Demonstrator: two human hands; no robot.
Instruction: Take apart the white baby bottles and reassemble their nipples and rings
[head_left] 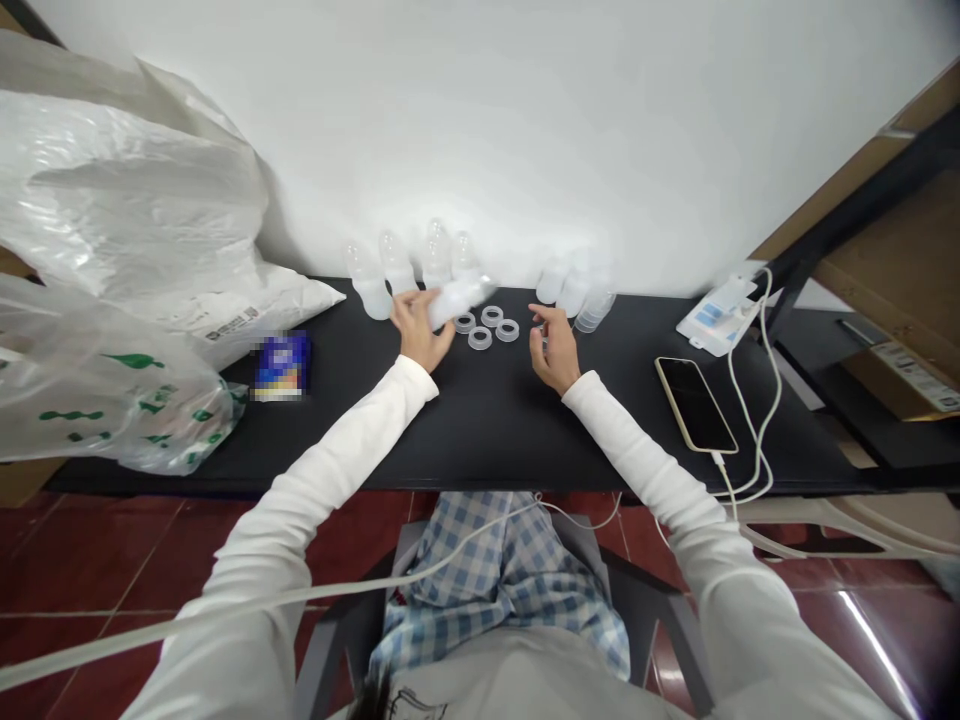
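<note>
head view: the left hand [418, 328] is wrapped around a translucent plastic bottle [459, 296], tipped sideways over four clear plastic rings [480, 338] on the black table [487, 430]. the right hand [553, 348] curls beside them; whether it pinches one i cannot tell. upright translucent bottles [390, 268] line the wall, likely to keep the front free.

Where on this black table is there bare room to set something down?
Bare tabletop runs along the near edge between blue packet and phone. Smaller patch between the right bottles and white box. Crowded: back centre, with rings, left bottles, left hand holding a bottle, and right hand. Bags cover the left end.
</note>
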